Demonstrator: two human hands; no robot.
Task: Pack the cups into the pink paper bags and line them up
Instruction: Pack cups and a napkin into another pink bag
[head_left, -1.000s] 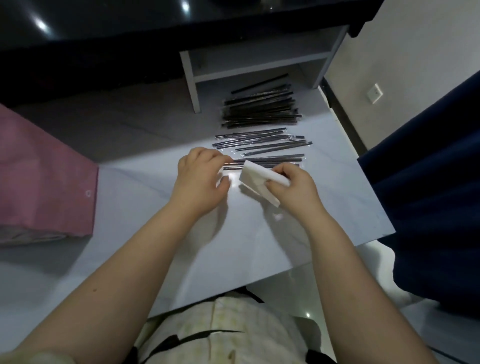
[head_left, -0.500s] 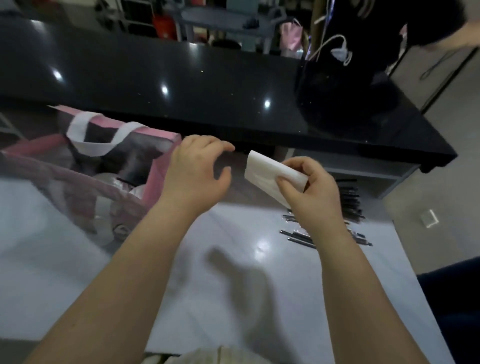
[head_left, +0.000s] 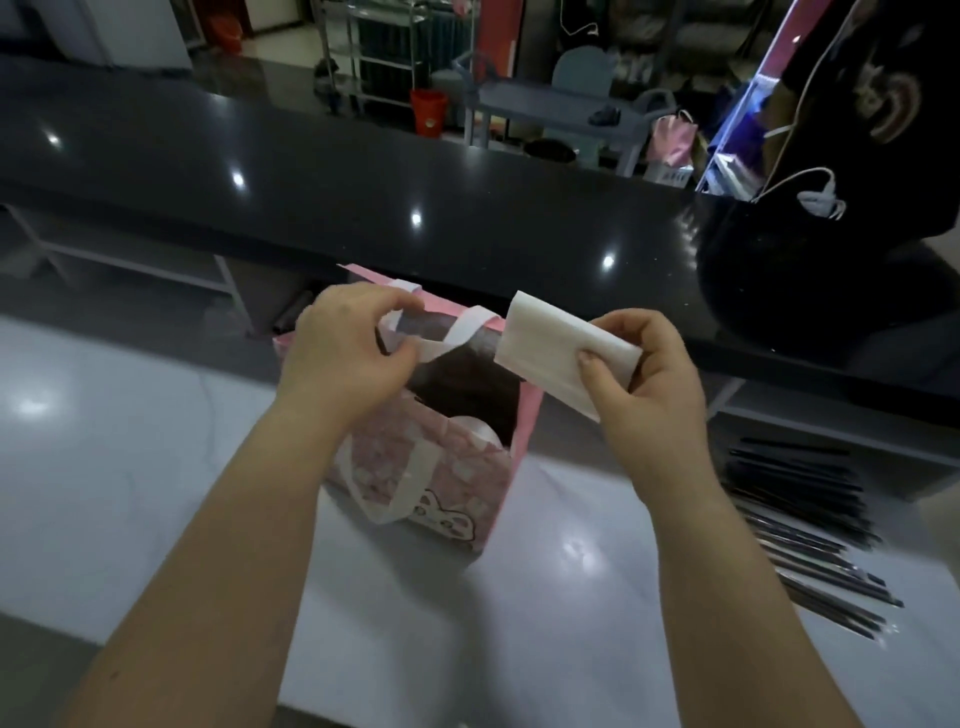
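Status: mid-pack on one bag. One pink paper bag (head_left: 447, 483) stands upright on the white table (head_left: 130, 467), mouth open, just in front of the black counter (head_left: 363, 208). A pale rounded top (head_left: 480, 428) shows inside it, likely a cup lid, so the cup for this bag looks to be in already. The rest of the interior is dark, so the contents can't be confirmed beyond that.

The left hand (head_left: 345, 345) has its fingers curled and pinches the bag's far white handle (head_left: 457, 335), holding the mouth open. The near handle (head_left: 410, 483) hangs loose down the front panel. The right hand (head_left: 644, 374) grips a folded white sheet (head_left: 550, 348), napkin-like, between thumb and fingers, and holds it over the bag's right rim, not yet inside.

Judgement: the current step is dropping the sheet into the bag. A pile of dark wrapped straws (head_left: 810, 525) lies on the table to the right, well apart from the bag, untouched. No straw is visible in the bag.

Left to do: finish this bag and set it in line. No other bags, loose cups or any row in view, so the overall count can't be told.
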